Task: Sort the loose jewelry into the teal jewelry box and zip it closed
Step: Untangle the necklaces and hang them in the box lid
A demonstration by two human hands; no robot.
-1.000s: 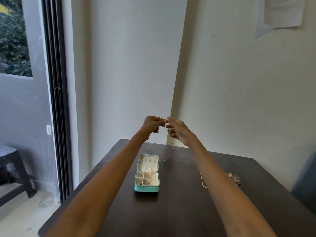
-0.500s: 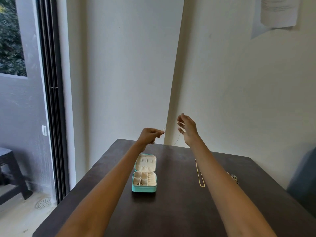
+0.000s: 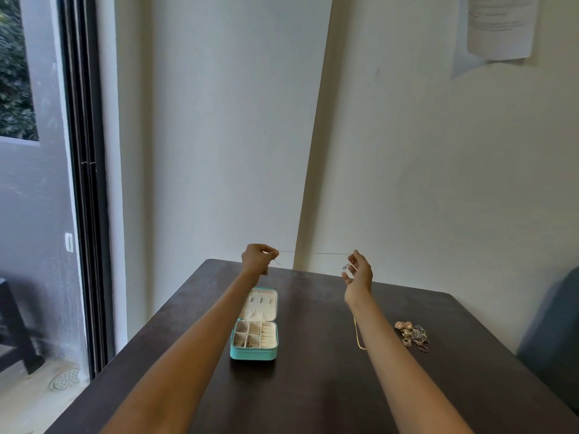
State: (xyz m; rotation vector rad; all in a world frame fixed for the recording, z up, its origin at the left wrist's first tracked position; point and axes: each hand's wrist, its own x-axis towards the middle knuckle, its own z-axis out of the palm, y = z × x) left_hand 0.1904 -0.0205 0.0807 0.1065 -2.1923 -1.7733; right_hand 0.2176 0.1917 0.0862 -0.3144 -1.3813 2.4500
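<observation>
A: Reading left to right, what does the left hand [image 3: 258, 257] do?
B: It is raised above the far edge of the dark table [image 3: 313, 386], fingers curled, pinching one end of a thin chain [image 3: 329, 253]. A short tail of chain hangs below its fingertips.

A: Where is the teal jewelry box [image 3: 254, 339]?
B: On the table, below and just right of the left forearm. It lies unzipped, lid flat toward the wall, cream compartments exposed. A few small pieces sit in the near-left compartments; what they are is too small to tell.

A: And the chain itself?
B: It runs almost level between the two hands, in front of the wall; its middle is too faint to trace.

A: The right hand [image 3: 357, 273]?
B: Palm turned inward, fingers loosely spread; the thumb and a fingertip pinch the chain's other end, and a small pendant or clasp hangs beside the fingers.

A: What differs from half a second ago?
B: The hands are much wider apart, and the chain, then slack, is drawn out straight.

A: Farther right?
B: A gold chain [image 3: 358, 336] lies on the table, partly hidden by the right forearm; a pile of loose jewelry [image 3: 413, 335] rests beyond it.
</observation>
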